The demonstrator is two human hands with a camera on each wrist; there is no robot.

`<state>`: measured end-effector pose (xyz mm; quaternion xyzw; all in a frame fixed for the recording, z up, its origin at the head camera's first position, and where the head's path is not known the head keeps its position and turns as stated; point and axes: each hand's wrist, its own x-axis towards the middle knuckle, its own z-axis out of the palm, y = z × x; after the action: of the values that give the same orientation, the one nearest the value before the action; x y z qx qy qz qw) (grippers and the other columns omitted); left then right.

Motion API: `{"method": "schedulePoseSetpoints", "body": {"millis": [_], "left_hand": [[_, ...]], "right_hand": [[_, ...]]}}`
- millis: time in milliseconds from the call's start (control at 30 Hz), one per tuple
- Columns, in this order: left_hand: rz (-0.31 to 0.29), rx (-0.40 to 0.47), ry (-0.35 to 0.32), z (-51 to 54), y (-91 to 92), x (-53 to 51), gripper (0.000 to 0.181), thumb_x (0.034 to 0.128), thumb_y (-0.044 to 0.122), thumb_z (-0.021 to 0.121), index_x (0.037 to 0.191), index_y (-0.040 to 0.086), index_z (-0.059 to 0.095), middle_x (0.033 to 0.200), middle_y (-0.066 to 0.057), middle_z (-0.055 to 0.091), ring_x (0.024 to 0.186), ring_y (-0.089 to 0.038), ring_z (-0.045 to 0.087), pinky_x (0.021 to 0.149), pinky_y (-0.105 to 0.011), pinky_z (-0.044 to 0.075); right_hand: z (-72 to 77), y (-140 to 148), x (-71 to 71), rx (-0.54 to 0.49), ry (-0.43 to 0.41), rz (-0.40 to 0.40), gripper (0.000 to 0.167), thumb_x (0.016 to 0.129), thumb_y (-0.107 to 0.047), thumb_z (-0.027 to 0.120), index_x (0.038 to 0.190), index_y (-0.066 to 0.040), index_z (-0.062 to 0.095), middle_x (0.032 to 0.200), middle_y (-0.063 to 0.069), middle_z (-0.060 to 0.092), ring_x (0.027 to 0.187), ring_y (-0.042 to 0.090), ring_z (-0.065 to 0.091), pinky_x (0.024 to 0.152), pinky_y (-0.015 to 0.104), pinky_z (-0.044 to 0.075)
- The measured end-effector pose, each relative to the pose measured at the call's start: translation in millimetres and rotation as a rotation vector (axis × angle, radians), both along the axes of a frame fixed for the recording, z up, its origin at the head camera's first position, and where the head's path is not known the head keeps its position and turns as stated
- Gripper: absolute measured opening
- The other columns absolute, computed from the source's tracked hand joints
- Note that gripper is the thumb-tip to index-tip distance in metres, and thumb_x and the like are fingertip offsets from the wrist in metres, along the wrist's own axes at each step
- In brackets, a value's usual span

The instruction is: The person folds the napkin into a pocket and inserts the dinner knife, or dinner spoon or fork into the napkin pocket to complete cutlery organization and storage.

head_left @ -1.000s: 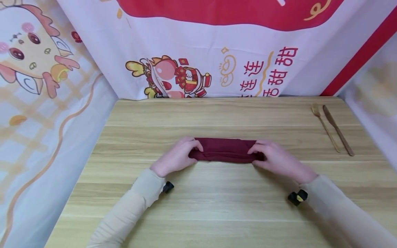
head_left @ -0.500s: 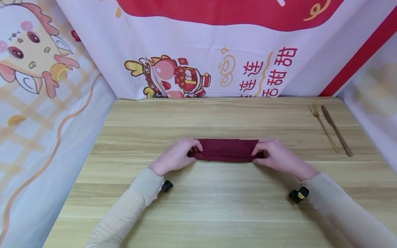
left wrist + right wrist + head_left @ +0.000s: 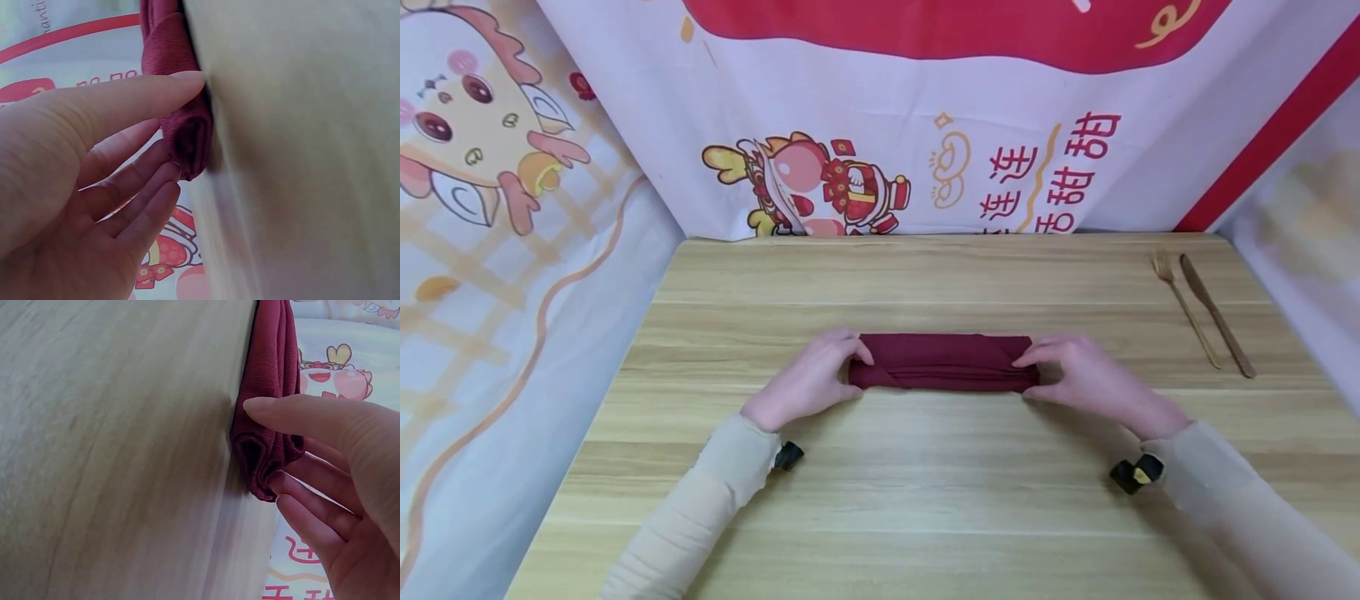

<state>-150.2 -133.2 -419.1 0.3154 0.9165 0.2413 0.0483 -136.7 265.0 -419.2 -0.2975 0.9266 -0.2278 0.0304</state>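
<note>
A dark red cloth napkin (image 3: pixel 940 362), folded and rolled into a long narrow strip, lies across the middle of the wooden table. My left hand (image 3: pixel 811 377) holds its left end, thumb on the near side and fingers on the far side. At the other end my right hand (image 3: pixel 1086 379) grips it in the same way. Both wrist views show the napkin's layered open ends: one end of the napkin (image 3: pixel 172 56) between left thumb and fingers, the other end of the napkin (image 3: pixel 265 381) between right thumb and fingers.
A gold fork (image 3: pixel 1183 308) and a gold knife (image 3: pixel 1217 317) lie side by side at the table's (image 3: pixel 925 500) far right. Printed cloth hangings (image 3: pixel 880 100) border the table at the back and both sides.
Both hands have moved apart, the left one leftward and the right one rightward, out to the napkin's ends. More of the napkin shows between them. The fork and knife have stayed put.
</note>
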Motion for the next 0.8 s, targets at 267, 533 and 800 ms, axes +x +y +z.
{"method": "schedulePoseSetpoints", "body": {"millis": [267,533,800], "left_hand": [[0.005,0.010,-0.007,-2.3,3.1,-0.7,0.029,0.0802,0.006,0.087,0.105,0.008,0.074,0.109,-0.004,0.065,0.105,-0.022,0.059,0.096,-0.037,0.048],[0.015,0.032,-0.003,-2.5,2.3,-3.3,0.020,0.0846,0.003,0.080,0.103,0.009,0.075,0.105,-0.003,0.066,0.101,-0.021,0.061,0.092,-0.038,0.050],[-0.003,0.039,0.006,4.3,14.6,-2.2,0.024,0.0863,0.021,0.085,0.106,0.012,0.075,0.106,0.001,0.068,0.102,-0.017,0.062,0.093,-0.035,0.050]], "right_hand": [[-4.4,1.3,-0.9,0.021,0.008,0.020,0.030,0.077,-0.010,0.090,0.106,-0.011,0.080,0.109,0.004,0.074,0.107,0.028,0.067,0.093,0.052,0.053],[-7.8,3.5,-4.1,-0.015,0.002,0.001,0.022,0.080,-0.009,0.087,0.101,-0.014,0.081,0.104,0.000,0.074,0.101,0.023,0.069,0.089,0.049,0.055],[-6.3,5.7,-2.1,-0.072,0.029,0.000,0.020,0.082,-0.014,0.088,0.100,-0.016,0.081,0.100,-0.004,0.074,0.094,0.017,0.070,0.082,0.043,0.058]]}}
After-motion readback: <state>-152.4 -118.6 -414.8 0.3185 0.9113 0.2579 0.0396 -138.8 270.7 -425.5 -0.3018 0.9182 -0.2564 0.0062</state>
